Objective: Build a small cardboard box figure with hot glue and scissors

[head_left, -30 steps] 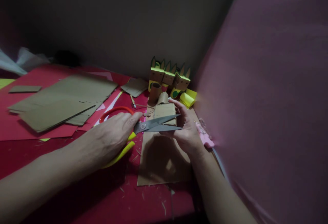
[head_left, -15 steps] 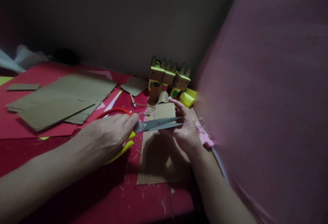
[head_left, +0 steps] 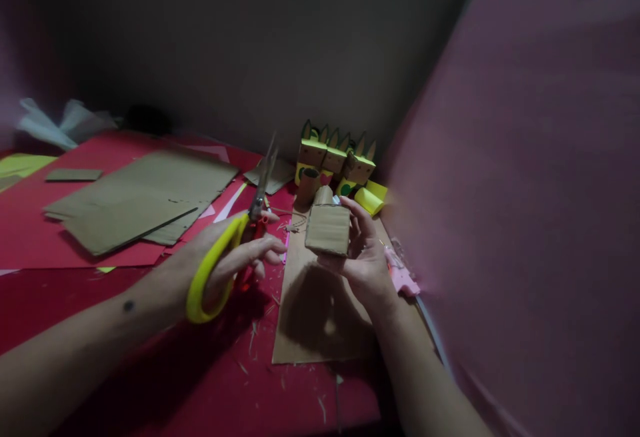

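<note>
Yellow-and-red scissors (head_left: pixel 215 267) hang on my left hand (head_left: pixel 235 260), blades pointing up and away, palm turned up and fingers partly curled. My right hand (head_left: pixel 365 250) grips a small cardboard box (head_left: pixel 327 229) from its right side, thumb below and fingers behind. The box is held above a brown cardboard sheet (head_left: pixel 300 330), which carries its shadow. Just behind the box are a cut cardboard tube (head_left: pixel 324 195) and a darker upright tube (head_left: pixel 308 186).
Several cardboard figures (head_left: pixel 335 157) with pointed ears stand at the back, beside a yellow paper roll (head_left: pixel 370 198). Cardboard pieces (head_left: pixel 150 190) lie on red paper (head_left: pixel 30 224) at left. A pink glue gun-like object (head_left: pixel 401 276) lies right. Scraps dot the red surface.
My left hand has turned over, swinging the scissors from across the box to pointing upward at its left. The box's front face is now uncovered. The view has shifted slightly.
</note>
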